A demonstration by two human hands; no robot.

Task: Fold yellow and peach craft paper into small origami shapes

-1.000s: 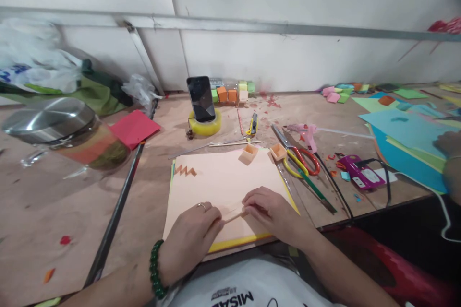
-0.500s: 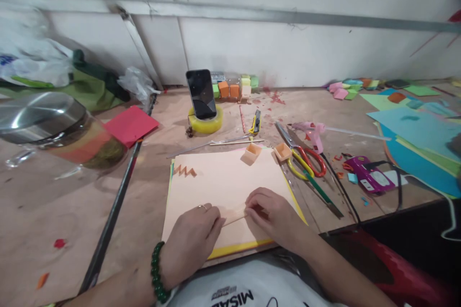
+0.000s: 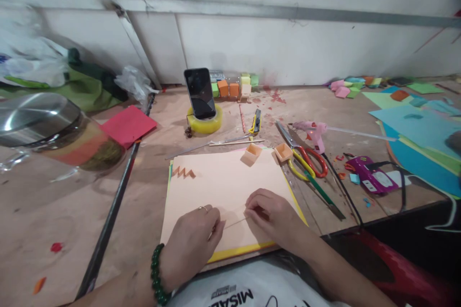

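Between my hands stretches a thin peach paper strip [image 3: 235, 224], nearly the same colour as the sheets beneath it. My left hand [image 3: 196, 240] pinches one end, its thumb against the curled fingers; a ring and green bead bracelet are on it. My right hand [image 3: 268, 213] pinches the other end with thumb and fingertips. Both hands rest over a stack of peach paper sheets [image 3: 212, 182] with yellow edges below. A zigzag-folded peach strip [image 3: 184, 172] lies at the stack's upper left. Two small open paper boxes [image 3: 251, 154] sit at its upper right.
Scissors [image 3: 306, 160], a pink glue gun [image 3: 313, 133] and a purple power socket [image 3: 374, 176] lie right. Behind are a box cutter [image 3: 256, 122] and a phone [image 3: 200, 93] on a yellow tape roll [image 3: 206, 125]. Left stand a lidded glass jar [image 3: 72, 136] and red paper [image 3: 130, 125].
The paper strip looks thinner, turned more edge-on, and my left thumb has shifted slightly. Both hands keep their pinch. The camera view has moved a little.
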